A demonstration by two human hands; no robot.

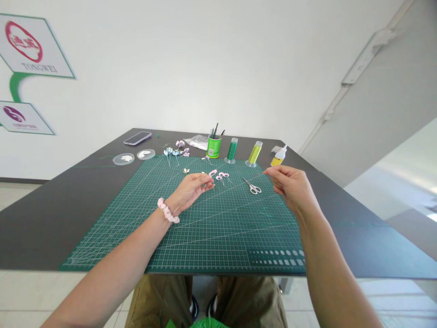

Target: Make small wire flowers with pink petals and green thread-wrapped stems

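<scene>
My left hand (195, 187), with a pink scrunchie (167, 211) at its wrist, is closed in a pinch on a small pink petal (213, 172), whose loop shows above the fingertips. To the right, my right hand (286, 181) is raised over the mat with thumb and forefinger pinched on a thin thread (258, 175) that runs leftward. The thread's far end is too fine to follow. Between the hands, several pink petals on wire stems (223, 176) lie on the green cutting mat (218, 228). White-handled scissors (253, 188) lie nearer my right hand.
Behind the hands stand a green tin of tools (214, 148), a dark green thread spool (232, 151), a yellow-green spool (254, 154) and a glue bottle (279, 156). Blue wired flowers (171, 152), shallow dishes (124, 159) and a phone (137, 138) lie at the left.
</scene>
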